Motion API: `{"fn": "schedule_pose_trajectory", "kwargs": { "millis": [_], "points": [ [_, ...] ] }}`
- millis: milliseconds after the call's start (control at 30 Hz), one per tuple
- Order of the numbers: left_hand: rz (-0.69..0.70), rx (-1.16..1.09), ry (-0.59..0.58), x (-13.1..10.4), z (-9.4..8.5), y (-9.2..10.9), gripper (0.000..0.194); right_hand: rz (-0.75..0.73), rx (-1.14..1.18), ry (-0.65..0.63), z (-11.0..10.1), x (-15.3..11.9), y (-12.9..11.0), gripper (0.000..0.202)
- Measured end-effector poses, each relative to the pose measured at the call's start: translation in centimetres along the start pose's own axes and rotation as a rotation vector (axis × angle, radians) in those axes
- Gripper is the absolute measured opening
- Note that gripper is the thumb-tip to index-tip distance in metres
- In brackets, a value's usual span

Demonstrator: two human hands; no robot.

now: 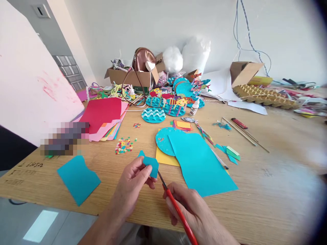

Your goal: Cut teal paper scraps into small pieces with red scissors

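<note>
Between the thumb and fingers of my left hand (pixel 134 181) is a small piece of turquoise paper (pixel 151 165), held up above the table. My right hand (pixel 191 208) grips a pair of red-handled scissors (pixel 180 215). Their metal blades reach the lower right edge of the paper piece; whether they are cutting into it I cannot tell. Right of my hands lies a large turquoise sheet (pixel 201 163) with one wavy edge, partly over a round turquoise disc (pixel 165 139) and a yellow sheet (pixel 166 158). A smaller turquoise piece (pixel 79 179) lies to the left.
Paper confetti dots (pixel 124 145) lie mid-table, with stacked coloured sheets (pixel 102 114) behind. Finished-looking wave-decorated discs (pixel 153 115) and a white glue bottle (pixel 194 107) stand farther back. A red utility knife (pixel 239 123), sticks (pixel 240 132) and paper scraps (pixel 231 153) are at right.
</note>
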State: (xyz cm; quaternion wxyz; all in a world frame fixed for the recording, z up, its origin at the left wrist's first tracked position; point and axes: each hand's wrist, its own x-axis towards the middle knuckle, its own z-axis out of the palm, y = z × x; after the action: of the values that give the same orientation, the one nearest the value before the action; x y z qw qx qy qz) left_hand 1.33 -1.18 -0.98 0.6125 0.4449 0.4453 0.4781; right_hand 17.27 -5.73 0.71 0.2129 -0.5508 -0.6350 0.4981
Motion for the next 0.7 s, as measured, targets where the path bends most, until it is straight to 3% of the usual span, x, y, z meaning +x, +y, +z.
{"fn": "schedule_pose_trajectory", "kwargs": {
  "millis": [300, 400, 600, 700],
  "points": [
    [-0.002, -0.019, 0.01, -0.2, 0.0, 0.0, 0.013, -0.032, 0.055, 0.007, 0.0, 0.3, -0.2, 0.033],
    [0.046, -0.015, 0.036, -0.2, 0.0, 0.0, 0.013, -0.014, 0.196, 0.017, 0.1, 0.6, 0.2, 0.032],
    [0.096, -0.059, 0.085, -0.2, 0.8, -0.6, 0.014, -0.151, 0.612, 0.329, 1.1, 2.4, 0.7, 0.029],
    [0.084, -0.081, 0.079, -0.5, 1.3, -0.9, 0.013, -0.181, 0.671, 0.335, 1.3, 2.9, -0.1, 0.029]
  ]
}}
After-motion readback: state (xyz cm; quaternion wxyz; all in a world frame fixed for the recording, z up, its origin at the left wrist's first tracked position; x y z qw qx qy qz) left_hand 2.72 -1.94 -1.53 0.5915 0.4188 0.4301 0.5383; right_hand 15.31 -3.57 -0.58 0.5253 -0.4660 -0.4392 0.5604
